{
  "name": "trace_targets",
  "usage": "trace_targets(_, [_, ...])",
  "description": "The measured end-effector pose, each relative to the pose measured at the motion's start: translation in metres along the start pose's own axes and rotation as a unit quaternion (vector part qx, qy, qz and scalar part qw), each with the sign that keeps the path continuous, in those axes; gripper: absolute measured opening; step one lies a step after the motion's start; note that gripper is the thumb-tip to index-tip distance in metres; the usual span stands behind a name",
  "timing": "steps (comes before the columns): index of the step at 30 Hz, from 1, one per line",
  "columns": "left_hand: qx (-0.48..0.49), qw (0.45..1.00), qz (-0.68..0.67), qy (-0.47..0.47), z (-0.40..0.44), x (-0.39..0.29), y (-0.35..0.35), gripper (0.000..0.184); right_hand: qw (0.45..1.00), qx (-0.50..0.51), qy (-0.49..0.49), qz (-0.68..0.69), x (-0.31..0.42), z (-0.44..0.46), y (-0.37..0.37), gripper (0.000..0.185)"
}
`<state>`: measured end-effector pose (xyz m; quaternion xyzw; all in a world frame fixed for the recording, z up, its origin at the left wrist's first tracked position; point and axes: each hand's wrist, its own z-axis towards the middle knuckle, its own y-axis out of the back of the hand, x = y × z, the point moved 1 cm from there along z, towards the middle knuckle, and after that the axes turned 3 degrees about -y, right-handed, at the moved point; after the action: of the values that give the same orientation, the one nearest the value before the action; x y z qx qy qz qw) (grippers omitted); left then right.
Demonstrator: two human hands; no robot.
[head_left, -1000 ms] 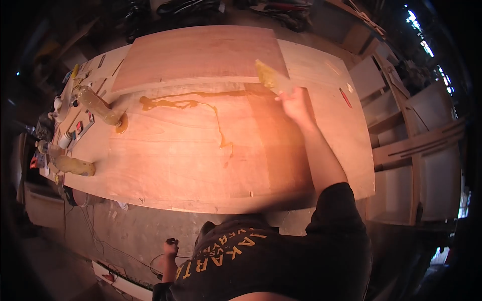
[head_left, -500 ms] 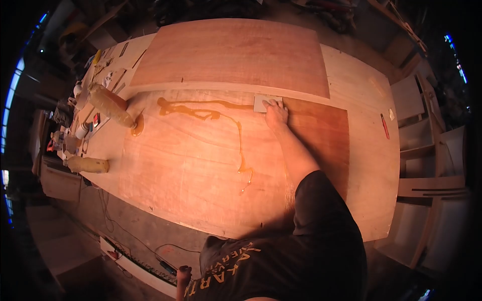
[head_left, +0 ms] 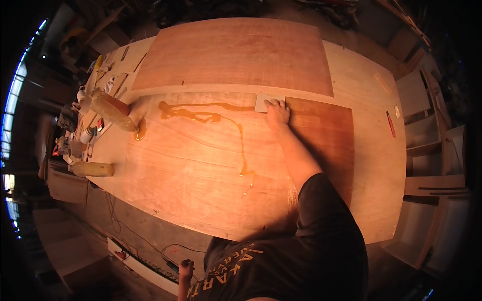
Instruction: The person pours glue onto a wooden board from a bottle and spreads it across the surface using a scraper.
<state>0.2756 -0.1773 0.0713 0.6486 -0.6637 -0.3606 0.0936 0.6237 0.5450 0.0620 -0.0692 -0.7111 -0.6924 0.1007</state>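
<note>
My right hand (head_left: 277, 113) presses down on a flat, pale rectangular spreader (head_left: 261, 103) near the far edge of a reddish plywood panel (head_left: 186, 150). Winding lines of amber glue (head_left: 196, 116) lie on the panel to the left of the spreader. Right of that hand, the panel's surface is darker and looks coated. My left hand (head_left: 186, 267) is low beside my body, off the table, with its fingers curled; whether anything is in it is hidden.
A second panel (head_left: 231, 52) lies beyond the first. At the left, a tilted bottle (head_left: 111, 109) has its tip by an amber puddle (head_left: 140, 130); another bottle (head_left: 93, 169) lies nearer. A red tool (head_left: 391, 124) rests at the right. Cables (head_left: 111, 213) run over the floor.
The view has shifted slightly, so the table appears a little farther right. My right hand and the spreader stay at nearly the same spot on the panel. My left hand appears slightly higher.
</note>
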Motion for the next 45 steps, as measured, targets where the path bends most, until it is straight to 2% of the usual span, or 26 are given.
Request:
trace_targets(4, [0.033, 0.998, 0.041, 0.023, -0.005, 0.012, -0.001, 0.053, 1.0, -0.007, 0.011, 0.001, -0.001, 0.0, 0.005, 0.042])
trace_targets(8, [0.043, 0.997, 0.061, 0.03, -0.006, 0.027, -0.001, 0.052, 1.0, 0.007, 0.009, 0.008, -0.002, 0.003, 0.008, 0.046])
trace_targets(11, [0.005, 1.0, 0.023, -0.011, -0.014, 0.02, 0.003, 0.048, 0.999, 0.041, 0.01, 0.007, -0.004, -0.001, 0.015, 0.041])
trace_targets(15, [0.068, 0.975, 0.055, -0.204, 0.04, 0.084, 0.0, 0.049, 0.996, 0.088, 0.027, -0.003, -0.015, -0.03, 0.039, 0.036])
trace_targets(16, [0.06, 0.987, 0.041, -0.146, 0.04, 0.074, -0.003, 0.049, 0.993, 0.11, 0.029, -0.006, -0.019, -0.041, 0.042, 0.035])
trace_targets(17, [0.079, 0.994, 0.045, -0.06, 0.047, 0.062, -0.004, 0.049, 0.994, 0.097, 0.039, -0.015, -0.024, -0.054, 0.041, 0.03])
trace_targets(18, [0.085, 0.989, 0.088, -0.083, 0.059, 0.062, -0.007, 0.047, 0.995, 0.088, 0.044, -0.025, -0.026, -0.073, 0.044, 0.026])
trace_targets(20, [0.091, 0.99, -0.021, -0.102, 0.075, 0.074, -0.013, 0.043, 0.987, 0.152, 0.04, -0.04, -0.036, -0.118, 0.051, 0.029])
trace_targets(22, [0.096, 0.983, -0.001, -0.159, 0.081, 0.057, -0.006, 0.043, 0.983, 0.177, 0.04, -0.023, -0.051, -0.178, 0.056, 0.031])
trace_targets(24, [0.104, 0.985, 0.012, -0.136, 0.103, 0.049, -0.001, 0.045, 0.981, 0.187, 0.038, -0.019, -0.062, -0.225, 0.062, 0.035])
trace_targets(26, [0.11, 0.982, 0.034, -0.149, 0.112, 0.039, 0.011, 0.046, 0.979, 0.201, 0.03, -0.031, -0.071, -0.289, 0.063, 0.039])
trace_targets(28, [0.108, 0.977, 0.002, -0.183, 0.149, 0.059, 0.017, 0.046, 0.981, 0.191, 0.006, -0.032, -0.054, -0.354, 0.089, 0.047])
trace_targets(31, [0.117, 0.972, 0.004, -0.204, 0.177, 0.064, 0.032, 0.045, 0.966, 0.25, -0.059, -0.021, -0.054, -0.428, 0.091, 0.052])
trace_targets(33, [0.121, 0.975, 0.01, -0.186, 0.19, 0.068, 0.04, 0.044, 0.979, 0.203, -0.024, -0.012, -0.065, -0.467, 0.072, 0.053])
trace_targets(39, [0.147, 0.954, 0.031, -0.258, 0.215, 0.082, 0.052, 0.041, 0.987, 0.157, -0.002, -0.019, -0.056, -0.529, 0.067, 0.054])
trace_targets(43, [0.136, 0.961, 0.051, -0.235, 0.215, 0.09, 0.056, 0.041, 0.991, 0.133, 0.018, -0.009, -0.057, -0.544, 0.071, 0.054])
trace_targets(45, [0.139, 0.962, 0.047, -0.231, 0.213, 0.096, 0.058, 0.041, 0.992, 0.118, 0.023, 0.037, -0.059, -0.544, 0.083, 0.049])
